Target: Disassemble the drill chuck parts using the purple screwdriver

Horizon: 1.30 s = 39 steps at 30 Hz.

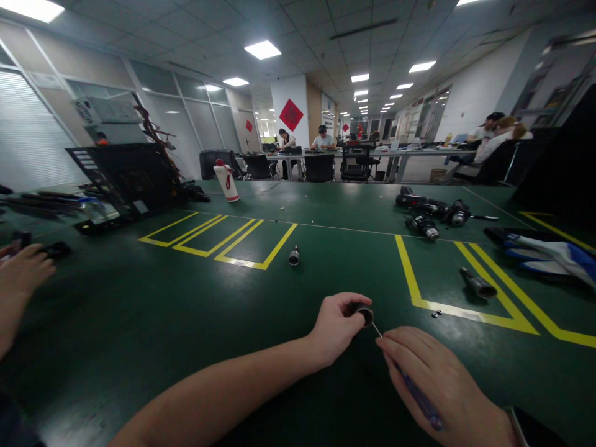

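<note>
One hollow, grey metal cylinder [365,315] is pinched in the left hand [334,329] above the green worktop [139,304], toward its near edge; the right hand [431,372] grasps a thin-shafted, purple-handled tool [421,399], its shaft at the cylinder's mouth. Steady bracing and gentle guiding should prevent slips.

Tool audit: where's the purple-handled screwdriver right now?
Head view, lower right: the purple-handled screwdriver is in the right hand, pointing at the metal sleeve held in the left hand.
</note>
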Tool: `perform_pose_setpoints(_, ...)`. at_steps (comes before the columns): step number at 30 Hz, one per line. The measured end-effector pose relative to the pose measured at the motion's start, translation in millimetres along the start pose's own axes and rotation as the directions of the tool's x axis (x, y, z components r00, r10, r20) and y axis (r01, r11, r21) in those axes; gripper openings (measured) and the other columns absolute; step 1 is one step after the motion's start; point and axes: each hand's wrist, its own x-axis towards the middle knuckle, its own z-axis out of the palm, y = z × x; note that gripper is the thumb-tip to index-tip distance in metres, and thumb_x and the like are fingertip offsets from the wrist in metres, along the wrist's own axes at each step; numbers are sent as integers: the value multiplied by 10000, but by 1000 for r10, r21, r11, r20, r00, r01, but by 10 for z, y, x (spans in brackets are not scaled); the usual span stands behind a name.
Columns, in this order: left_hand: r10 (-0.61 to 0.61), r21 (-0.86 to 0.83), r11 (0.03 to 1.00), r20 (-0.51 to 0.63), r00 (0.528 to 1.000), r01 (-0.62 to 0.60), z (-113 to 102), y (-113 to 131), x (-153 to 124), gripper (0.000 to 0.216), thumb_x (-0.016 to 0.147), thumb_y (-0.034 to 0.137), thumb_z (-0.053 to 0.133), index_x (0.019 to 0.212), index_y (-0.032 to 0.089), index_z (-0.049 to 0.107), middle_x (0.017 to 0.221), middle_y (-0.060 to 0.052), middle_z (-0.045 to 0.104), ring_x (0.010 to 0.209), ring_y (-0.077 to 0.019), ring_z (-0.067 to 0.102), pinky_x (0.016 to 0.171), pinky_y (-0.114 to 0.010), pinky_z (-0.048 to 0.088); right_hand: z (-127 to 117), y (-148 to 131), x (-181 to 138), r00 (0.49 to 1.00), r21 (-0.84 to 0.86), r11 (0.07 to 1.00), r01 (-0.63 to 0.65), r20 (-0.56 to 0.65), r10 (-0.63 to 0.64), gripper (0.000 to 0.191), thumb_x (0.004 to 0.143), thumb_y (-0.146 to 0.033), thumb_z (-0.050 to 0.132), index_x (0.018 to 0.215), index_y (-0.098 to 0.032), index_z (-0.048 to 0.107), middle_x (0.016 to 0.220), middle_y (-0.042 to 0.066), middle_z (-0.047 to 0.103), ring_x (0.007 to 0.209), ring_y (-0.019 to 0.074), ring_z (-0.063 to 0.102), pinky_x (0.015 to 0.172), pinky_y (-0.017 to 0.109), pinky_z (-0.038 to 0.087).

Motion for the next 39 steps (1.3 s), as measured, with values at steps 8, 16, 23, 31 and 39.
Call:
perform_pose_setpoints(8, -12, -47, 999, 4, 1000, 12, -8, -52, 16, 268, 743, 105, 587, 998, 140, 660, 956, -91, 678, 914, -213, 645, 823, -377, 504, 0, 20, -22, 1000, -12, 1000, 21, -17, -21, 273, 822, -68, 439, 1019, -115, 622, 840, 121, 706, 801, 216, 688, 703, 344, 598)
perform_pose_setpoints(16, -6, -12, 1000, 17, 1000, 6, -10, -2, -5, 264, 745, 119, 601, 1002, 134, 659, 1001, -101, 670, 943, -214, 636, 845, -380, 502, -26, 8, 0, 1000, -19, 1000, 19, -4, -19, 278, 825, -76, 426, 1022, -134, 615, 864, 119, 718, 808, 218, 696, 691, 346, 603)
perform_pose_setpoints(23, -2, -6, 1000, 22, 1000, 2, -6, -29, -1, 264, 756, 115, 592, 1010, 137, 661, 979, -97, 673, 912, -207, 637, 836, -391, 510, 22, 31, -30, 1000, -20, 1000, 21, 3, -21, 281, 823, -65, 429, 1035, -129, 602, 860, 130, 712, 797, 225, 692, 676, 365, 597)
perform_pose_setpoints(31, -67, -52, 996, 30, 997, 69, -56, -29, 32, 249, 778, 78, 573, 1001, 151, 657, 995, -83, 649, 910, -197, 636, 856, -408, 515, -104, 208, -37, 938, 317, 900, -298, -79, 338, 158, 792, -149, 533, 835, -210, 673, 755, 45, 696, 680, 183, 658, 598, 293, 539)
perform_pose_setpoints(39, -147, -96, 984, 13, 989, 147, -123, 92, 20, 463, 735, -46, 555, 1122, 205, 598, 1228, -91, 528, 1096, -223, 556, 957, -409, 452, -264, 1119, -114, 351, 668, 171, -724, 144, 925, 154, 626, -255, 564, 479, -211, 561, 466, 3, 543, 420, 133, 485, 368, 247, 365)
